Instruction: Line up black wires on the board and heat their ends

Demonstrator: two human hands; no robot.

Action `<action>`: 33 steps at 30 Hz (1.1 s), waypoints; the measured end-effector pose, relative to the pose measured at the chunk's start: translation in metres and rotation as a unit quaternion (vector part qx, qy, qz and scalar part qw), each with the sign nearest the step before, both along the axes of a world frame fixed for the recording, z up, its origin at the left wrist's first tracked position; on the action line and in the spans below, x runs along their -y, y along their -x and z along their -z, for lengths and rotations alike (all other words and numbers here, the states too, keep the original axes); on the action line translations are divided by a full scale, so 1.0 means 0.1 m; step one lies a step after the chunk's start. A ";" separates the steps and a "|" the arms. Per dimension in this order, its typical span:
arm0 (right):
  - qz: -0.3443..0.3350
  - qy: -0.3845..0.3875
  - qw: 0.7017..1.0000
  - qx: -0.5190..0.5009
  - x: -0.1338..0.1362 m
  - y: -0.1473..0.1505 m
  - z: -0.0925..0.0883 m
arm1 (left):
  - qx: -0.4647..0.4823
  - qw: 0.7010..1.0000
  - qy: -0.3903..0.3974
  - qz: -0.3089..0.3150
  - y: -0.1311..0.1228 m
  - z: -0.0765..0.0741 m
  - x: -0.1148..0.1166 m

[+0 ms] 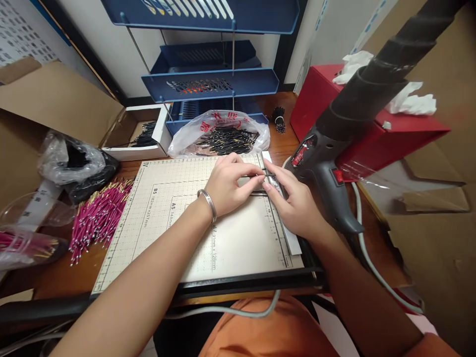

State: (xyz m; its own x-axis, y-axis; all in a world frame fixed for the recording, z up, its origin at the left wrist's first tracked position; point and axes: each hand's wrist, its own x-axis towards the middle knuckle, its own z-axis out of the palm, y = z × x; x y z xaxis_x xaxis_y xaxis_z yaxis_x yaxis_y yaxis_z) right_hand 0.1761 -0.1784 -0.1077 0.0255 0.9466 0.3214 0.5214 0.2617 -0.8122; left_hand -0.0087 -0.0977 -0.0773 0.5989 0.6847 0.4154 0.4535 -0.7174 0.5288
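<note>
Both my hands meet over the right part of a beige cutting mat printed with a grid and paper sizes. My left hand, a metal bangle on its wrist, pinches thin black wires with fingers pressed together. My right hand pinches the same black wires from the other side, next to the mat's ruler strip. The wires lie across the mat's right edge, mostly hidden by my fingers.
A heat gun with a black nozzle stands right of my hands, its grey cord trailing down. A clear bag of black wires lies behind the mat. Magenta wires lie left. Cardboard boxes, a red box and blue trays surround.
</note>
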 end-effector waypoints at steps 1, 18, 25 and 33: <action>-0.005 0.001 1.000 -0.003 0.00 0.00 0.01 | 0.003 1.000 0.000 0.000 0.00 0.01 0.00; -0.003 -0.026 0.998 -0.063 0.01 0.01 -0.06 | 0.026 1.000 0.005 0.011 0.03 -0.04 0.03; -0.005 -0.013 0.988 -0.151 0.00 0.00 -0.02 | 0.129 0.990 0.010 0.057 0.03 0.02 -0.01; 0.003 -0.031 0.989 -0.144 -0.01 0.01 -0.02 | 0.174 0.973 0.102 0.110 0.05 0.00 -0.03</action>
